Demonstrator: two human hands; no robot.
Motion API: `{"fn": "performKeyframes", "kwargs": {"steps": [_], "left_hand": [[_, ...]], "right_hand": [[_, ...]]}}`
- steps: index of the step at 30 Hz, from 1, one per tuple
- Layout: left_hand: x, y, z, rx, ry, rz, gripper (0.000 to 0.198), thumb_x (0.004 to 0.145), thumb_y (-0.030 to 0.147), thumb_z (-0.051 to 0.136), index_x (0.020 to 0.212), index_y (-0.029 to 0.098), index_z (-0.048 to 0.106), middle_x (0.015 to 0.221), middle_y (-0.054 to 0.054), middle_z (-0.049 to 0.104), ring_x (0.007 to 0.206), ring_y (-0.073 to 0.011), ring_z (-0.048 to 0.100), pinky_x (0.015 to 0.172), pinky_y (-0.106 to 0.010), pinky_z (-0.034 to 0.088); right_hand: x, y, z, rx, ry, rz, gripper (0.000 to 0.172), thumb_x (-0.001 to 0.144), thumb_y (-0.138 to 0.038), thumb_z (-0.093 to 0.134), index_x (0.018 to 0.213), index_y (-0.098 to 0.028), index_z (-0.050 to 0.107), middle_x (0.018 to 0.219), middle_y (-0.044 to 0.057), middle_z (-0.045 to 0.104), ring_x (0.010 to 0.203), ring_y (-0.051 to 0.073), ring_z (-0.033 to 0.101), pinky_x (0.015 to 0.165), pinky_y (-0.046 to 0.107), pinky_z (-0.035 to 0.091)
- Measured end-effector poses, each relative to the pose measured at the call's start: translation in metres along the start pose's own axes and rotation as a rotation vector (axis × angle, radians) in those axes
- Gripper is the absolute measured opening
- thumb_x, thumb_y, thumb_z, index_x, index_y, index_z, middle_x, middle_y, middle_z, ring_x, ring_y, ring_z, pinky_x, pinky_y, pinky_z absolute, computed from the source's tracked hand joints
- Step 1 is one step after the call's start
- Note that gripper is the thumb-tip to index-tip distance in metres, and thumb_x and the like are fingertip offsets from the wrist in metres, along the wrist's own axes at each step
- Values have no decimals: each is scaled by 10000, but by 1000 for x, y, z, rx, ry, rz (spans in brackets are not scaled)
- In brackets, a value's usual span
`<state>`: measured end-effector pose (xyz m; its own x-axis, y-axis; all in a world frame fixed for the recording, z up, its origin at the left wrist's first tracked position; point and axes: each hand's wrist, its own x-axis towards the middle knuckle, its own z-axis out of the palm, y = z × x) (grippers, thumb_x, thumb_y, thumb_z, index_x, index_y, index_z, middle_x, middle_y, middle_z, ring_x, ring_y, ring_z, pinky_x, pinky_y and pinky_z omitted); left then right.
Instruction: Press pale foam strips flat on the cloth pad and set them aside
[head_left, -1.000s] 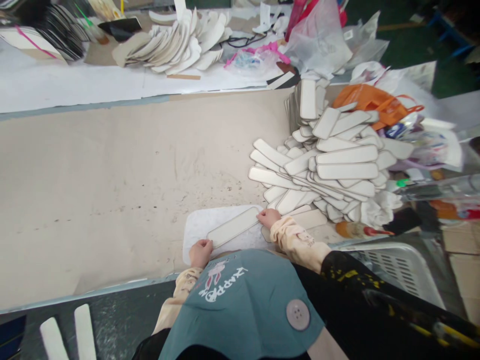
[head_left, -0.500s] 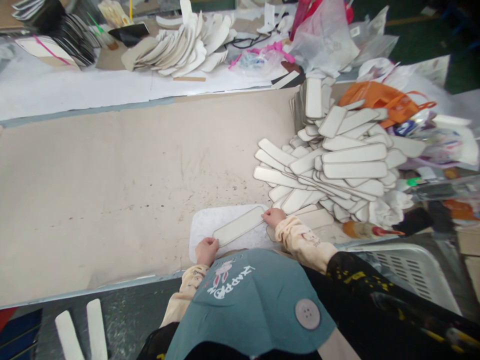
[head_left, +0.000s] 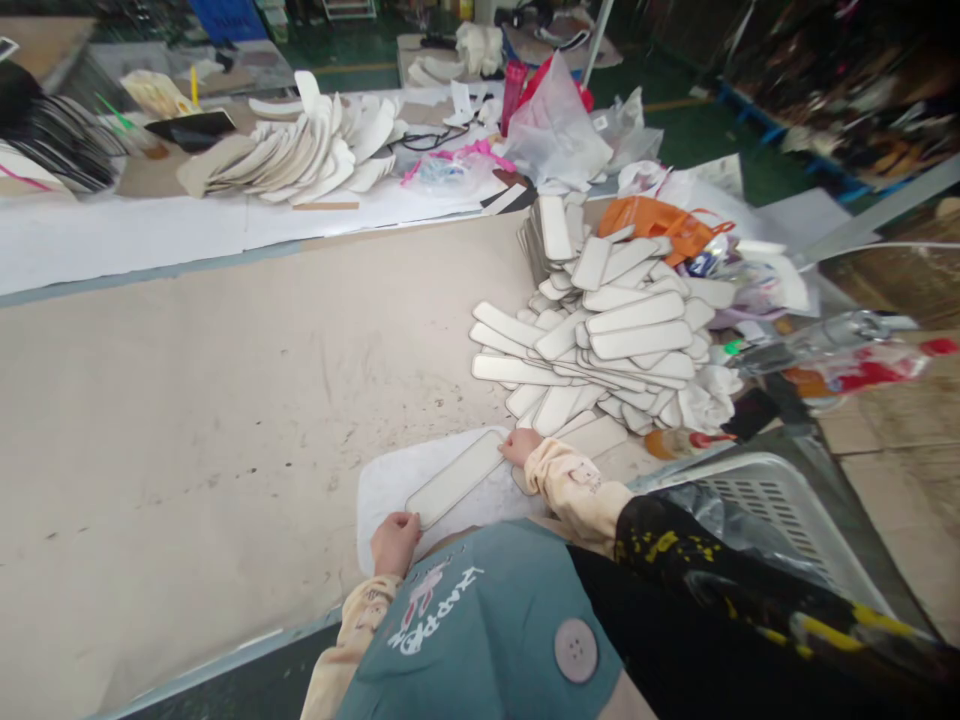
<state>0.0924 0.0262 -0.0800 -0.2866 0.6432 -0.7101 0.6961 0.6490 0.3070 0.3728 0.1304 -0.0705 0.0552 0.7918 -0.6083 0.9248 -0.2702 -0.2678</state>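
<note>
A long pale strip with rounded ends and a dark edge line [head_left: 454,478] lies slantwise over a white sheet [head_left: 381,488] at the table's near edge. My left hand [head_left: 396,542] pinches its lower left end between thumb and fingers. At the upper right end, my right hand [head_left: 520,447] is closed on the strip's tip. Just beyond the right hand spreads a large heap of similar strips [head_left: 637,325]. A few more strips [head_left: 596,436] lie beside the right wrist, partly hidden by the sleeve.
A grey perforated basket [head_left: 787,490] stands at the right, below a bottle with a red nozzle [head_left: 679,443]. Behind the heap are an orange bag [head_left: 660,228] and plastic bags [head_left: 562,130]. Curved white pieces [head_left: 315,150] are piled on the far table.
The head view has swung right and up, so the scene shifts left and more floor shows. Both hands keep hold of the same strip, which lies at much the same slant.
</note>
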Motion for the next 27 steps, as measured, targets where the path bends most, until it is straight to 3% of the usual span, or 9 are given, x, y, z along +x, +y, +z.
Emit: {"fn": "performKeyframes", "kwargs": {"steps": [5,8,10,12,15,18,22,27], "left_hand": [[-1,1,-2,10,-13,13,304,733,453,431,743,214,618,638,-7,690,739,-217,636,704,-315,393],[-2,2,-4,9,-31,34,313,740,458,420,741,212,614,633,-5,688,731,-217,636,705,-318,394],[-2,1,-4,6,-35,51,315,744,457,416,737,210,611,630,-7,687,724,-217,638,708,-320,395],[-1,0,-3,-3,-28,58,313,743,457,420,738,208,610,633,-8,687,719,-216,641,709,-319,399],[1,-1,-1,5,-25,48,311,742,455,424,749,205,609,633,-12,687,707,-213,645,704,-316,403],[2,0,1,32,-35,33,316,747,456,415,764,203,604,636,-17,690,716,-212,646,700,-315,402],[4,-1,2,39,-26,16,332,743,479,420,774,204,603,638,-16,690,724,-213,645,696,-314,404],[5,-1,4,-2,-26,-22,327,749,474,425,799,207,606,633,-6,686,726,-203,646,708,-311,404]], "right_hand": [[-1,6,-2,-34,-3,11,317,781,-443,554,699,-148,635,729,94,629,633,170,532,556,275,342],[-11,9,3,-34,76,-30,377,848,-476,463,805,-143,635,783,109,625,696,197,557,630,292,401],[-22,6,13,-40,151,-208,368,887,-443,407,936,-147,620,903,122,626,834,221,565,737,310,431],[-32,-2,31,-56,179,-503,378,898,-407,402,1114,-139,557,1102,138,583,1034,234,513,886,337,407],[-42,-22,61,-106,95,-948,536,884,-422,437,1324,-124,372,1364,154,384,1278,238,300,1046,411,267],[-42,-37,81,-163,-38,-1169,623,855,-413,500,1385,-169,278,1446,115,249,1341,230,157,1090,439,156],[-28,-28,76,-189,-44,-1152,668,844,-443,509,1404,-202,235,1460,77,210,1350,205,120,1107,403,101],[-3,16,47,-244,74,-957,724,851,-511,460,1406,-118,212,1456,151,186,1347,258,120,1087,459,156]]}}
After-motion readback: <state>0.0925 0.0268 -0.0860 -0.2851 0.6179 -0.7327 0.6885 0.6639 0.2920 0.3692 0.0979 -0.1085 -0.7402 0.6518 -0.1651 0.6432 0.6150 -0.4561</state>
